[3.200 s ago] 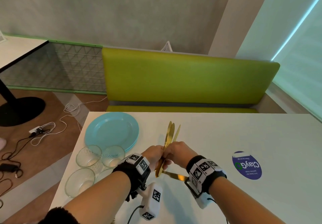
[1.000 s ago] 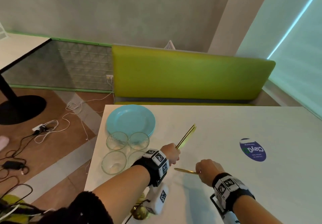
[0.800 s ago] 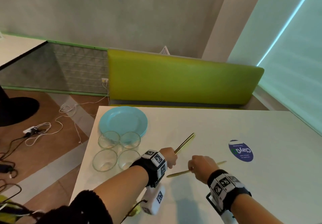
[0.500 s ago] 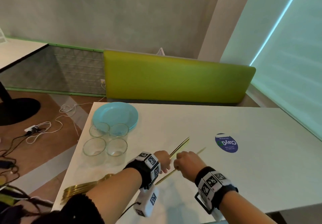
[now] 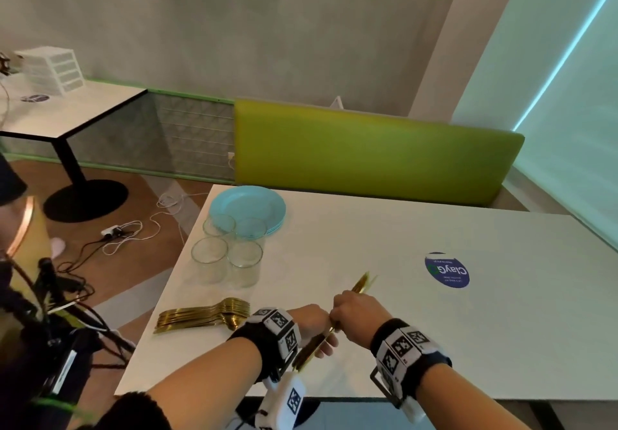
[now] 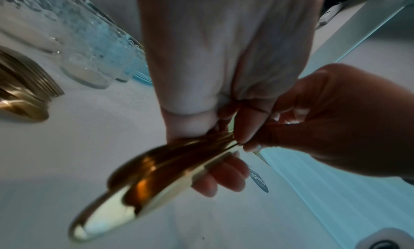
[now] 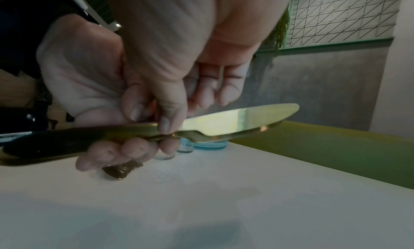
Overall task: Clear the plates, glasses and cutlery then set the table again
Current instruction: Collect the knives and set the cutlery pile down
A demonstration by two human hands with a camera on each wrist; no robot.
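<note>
Near the table's front edge my left hand (image 5: 319, 332) grips a bundle of gold knives (image 5: 359, 284) by the handles, blades pointing away to the right. My right hand (image 5: 337, 319) touches the left one and pinches a knife of the bundle between thumb and fingers. In the right wrist view the serrated blade (image 7: 237, 120) sticks out past the thumb (image 7: 167, 122). The left wrist view has the handles (image 6: 139, 180) fanned below my left fingers (image 6: 224, 175). A pile of gold forks (image 5: 204, 316) lies at the front left. Several empty glasses (image 5: 227, 249) stand before a stack of blue plates (image 5: 249, 204).
A round blue sticker (image 5: 447, 271) is on the white table (image 5: 384, 246) to the right. A green bench (image 5: 371, 155) runs behind it. Cables (image 5: 117, 232) lie on the floor at the left, beside a second table (image 5: 67, 112). Dark gear (image 5: 43, 346) sits at my left.
My right hand took a single knife and brought it over to the bundle in my left hand. Both hands have drawn back toward the front edge, and the fork pile has come into view.
</note>
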